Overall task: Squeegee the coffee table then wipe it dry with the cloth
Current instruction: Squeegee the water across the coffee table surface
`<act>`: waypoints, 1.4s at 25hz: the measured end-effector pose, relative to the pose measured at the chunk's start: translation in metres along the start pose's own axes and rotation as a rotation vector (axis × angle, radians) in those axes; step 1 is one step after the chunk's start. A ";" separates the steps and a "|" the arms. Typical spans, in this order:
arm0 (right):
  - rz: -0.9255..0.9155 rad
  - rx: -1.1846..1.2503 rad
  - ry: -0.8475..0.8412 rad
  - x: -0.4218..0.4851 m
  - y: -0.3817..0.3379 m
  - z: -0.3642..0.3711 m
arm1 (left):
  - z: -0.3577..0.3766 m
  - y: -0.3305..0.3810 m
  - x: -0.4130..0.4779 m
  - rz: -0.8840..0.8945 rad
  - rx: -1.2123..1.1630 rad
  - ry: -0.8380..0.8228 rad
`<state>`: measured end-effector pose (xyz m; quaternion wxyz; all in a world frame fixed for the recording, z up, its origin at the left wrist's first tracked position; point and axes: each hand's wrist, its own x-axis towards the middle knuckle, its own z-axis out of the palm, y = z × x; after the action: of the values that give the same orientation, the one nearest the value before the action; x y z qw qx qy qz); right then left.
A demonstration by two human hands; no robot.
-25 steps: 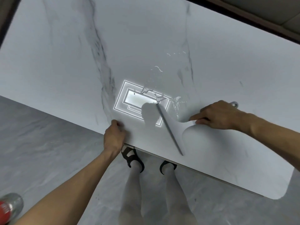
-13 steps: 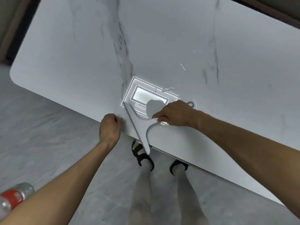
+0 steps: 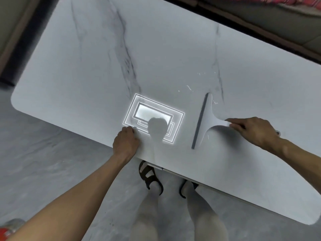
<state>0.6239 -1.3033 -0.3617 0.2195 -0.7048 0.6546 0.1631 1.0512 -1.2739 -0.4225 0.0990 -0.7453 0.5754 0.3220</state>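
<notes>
A white marble-patterned coffee table point(image 3: 97, 66) fills most of the view. A white squeegee point(image 3: 205, 120) with a grey rubber blade lies flat on it, right of the bright ceiling-light reflection point(image 3: 152, 117). My right hand point(image 3: 255, 131) is shut on the squeegee's handle, to the right of the blade. My left hand point(image 3: 126, 142) is curled in a fist and rests on the table's near edge. A few water droplets point(image 3: 190, 88) sit just beyond the blade. No cloth is in view.
My two feet in dark sandals point(image 3: 150, 177) stand on the grey floor under the table's near edge. A red-capped bottle point(image 3: 8, 228) lies on the floor at the bottom left. A sofa point(image 3: 278, 20) runs along the far right.
My right hand has carried the squeegee from the table's near edge by my left hand back to the right and further onto the table. The left hand stayed put.
</notes>
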 end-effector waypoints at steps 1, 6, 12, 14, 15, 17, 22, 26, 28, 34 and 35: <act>-0.065 -0.002 -0.004 0.004 -0.016 -0.003 | -0.005 -0.004 0.002 -0.008 -0.032 0.010; -0.563 -0.068 -0.198 0.068 -0.149 0.011 | -0.028 -0.012 0.028 -0.154 -0.206 0.060; -0.647 -0.107 -0.202 0.136 -0.154 0.011 | -0.035 0.025 0.059 -0.165 -0.247 0.107; -0.543 -0.021 -0.169 0.149 -0.108 -0.005 | -0.033 0.053 0.072 -0.112 -0.136 0.121; -0.480 0.008 -0.150 0.152 -0.080 -0.012 | -0.030 0.069 0.079 -0.077 -0.077 0.124; -0.356 0.040 -0.125 0.154 -0.024 -0.025 | -0.025 0.105 0.096 -0.038 -0.022 0.125; -0.093 0.046 -0.054 0.130 0.085 -0.053 | 0.005 0.181 0.146 -0.022 0.114 0.051; 0.017 0.243 0.065 0.139 0.099 -0.087 | 0.020 0.197 0.171 -0.019 0.146 0.013; 0.030 0.366 0.112 0.176 0.081 -0.105 | 0.020 0.197 0.175 -0.034 0.145 -0.014; 0.168 0.595 0.173 0.291 0.010 -0.128 | 0.015 0.201 0.174 -0.014 0.196 -0.034; 0.178 0.560 0.169 0.292 0.007 -0.124 | 0.013 0.201 0.173 -0.008 0.210 -0.040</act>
<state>0.6365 -1.6169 -0.4079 0.3348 -0.5679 0.7492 -0.0641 0.8839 -1.4686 -0.4910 0.1892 -0.7267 0.6007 0.2745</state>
